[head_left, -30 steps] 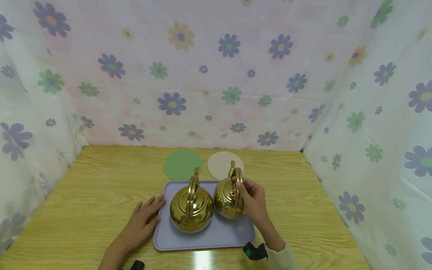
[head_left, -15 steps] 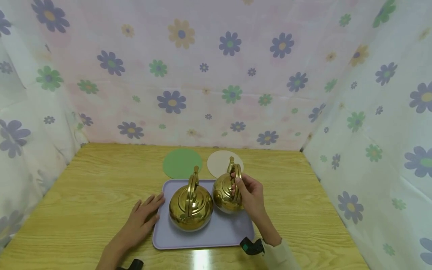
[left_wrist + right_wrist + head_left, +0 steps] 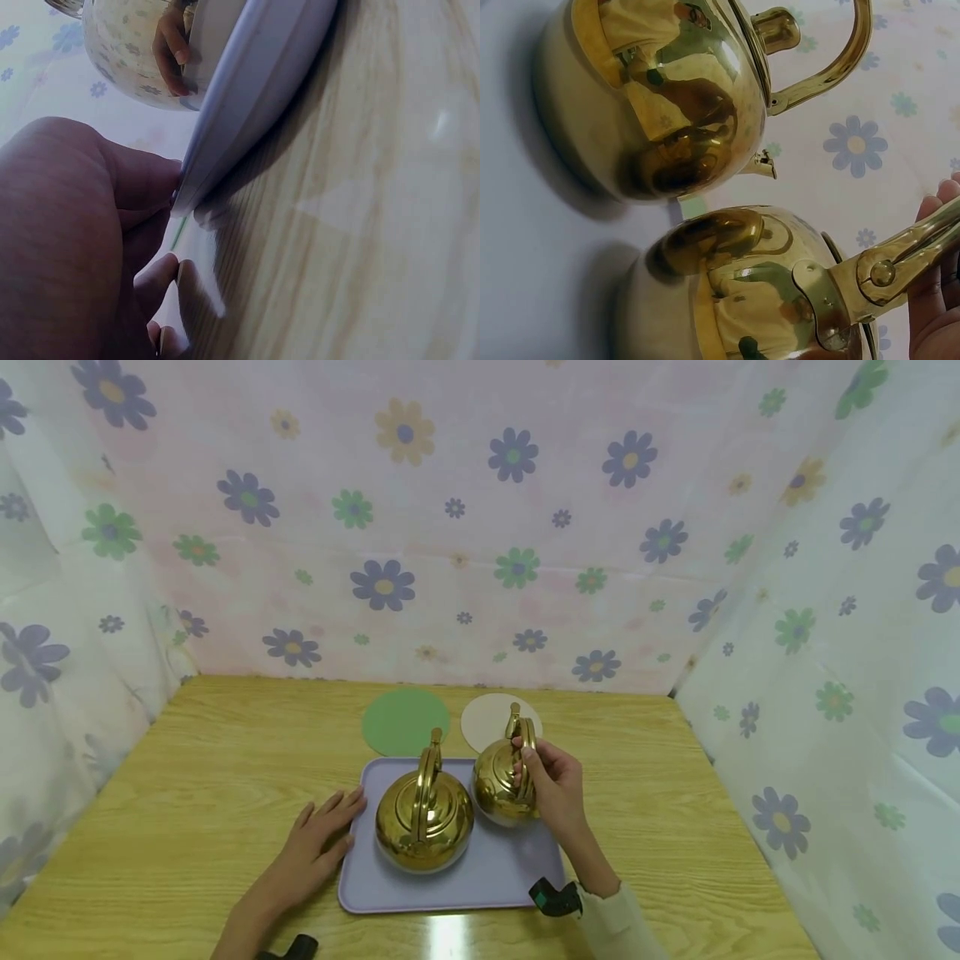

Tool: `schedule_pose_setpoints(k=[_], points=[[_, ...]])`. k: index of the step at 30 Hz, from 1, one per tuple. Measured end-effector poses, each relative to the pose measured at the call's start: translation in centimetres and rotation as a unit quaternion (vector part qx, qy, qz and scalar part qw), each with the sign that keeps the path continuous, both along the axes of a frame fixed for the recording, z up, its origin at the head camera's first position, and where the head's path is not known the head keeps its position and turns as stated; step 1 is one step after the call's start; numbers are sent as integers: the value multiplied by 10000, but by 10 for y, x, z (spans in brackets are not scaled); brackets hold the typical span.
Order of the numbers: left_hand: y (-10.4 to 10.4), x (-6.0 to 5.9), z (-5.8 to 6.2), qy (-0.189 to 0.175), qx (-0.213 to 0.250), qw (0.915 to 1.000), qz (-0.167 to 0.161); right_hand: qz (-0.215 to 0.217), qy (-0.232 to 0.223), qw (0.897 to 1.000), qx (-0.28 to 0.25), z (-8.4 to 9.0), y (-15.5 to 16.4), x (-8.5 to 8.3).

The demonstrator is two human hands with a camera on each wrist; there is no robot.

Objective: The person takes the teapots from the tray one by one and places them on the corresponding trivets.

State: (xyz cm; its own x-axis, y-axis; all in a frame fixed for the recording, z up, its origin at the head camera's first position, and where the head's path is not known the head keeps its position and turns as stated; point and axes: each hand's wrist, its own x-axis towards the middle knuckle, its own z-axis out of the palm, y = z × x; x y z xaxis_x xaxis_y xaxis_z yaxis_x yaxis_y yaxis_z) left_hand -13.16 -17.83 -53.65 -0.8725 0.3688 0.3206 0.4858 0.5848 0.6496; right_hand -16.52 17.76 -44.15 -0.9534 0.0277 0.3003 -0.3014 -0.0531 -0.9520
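My right hand (image 3: 558, 785) grips the arched handle of the smaller gold kettle (image 3: 497, 797), over the right part of the lilac tray (image 3: 517, 878). In the right wrist view this kettle (image 3: 757, 292) shows a shadow beneath it, and the fingers curl around its handle. A larger gold kettle (image 3: 405, 847) stands upright on the tray, left of the held one, its spout pointing away. My left hand (image 3: 318, 839) lies flat with spread fingers at the tray's left edge. The left wrist view shows a fingertip touching the tray's rim (image 3: 240, 97).
Behind the tray, a green round mat (image 3: 405, 722) and a cream round mat (image 3: 487, 718) lie on the wooden table (image 3: 660, 810). A flower-patterned curtain (image 3: 465, 585) encloses the back and both sides.
My right hand has raised the smaller kettle slightly and moved it a little away, toward the cream mat. The left hand and the larger kettle have stayed in place.
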Motion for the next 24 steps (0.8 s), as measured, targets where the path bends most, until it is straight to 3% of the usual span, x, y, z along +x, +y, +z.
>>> schedule_pose_setpoints(k=[24], points=[[-1,0,0,-127,75,9999,-17,140,158,9997,-80,3,-2,-11]])
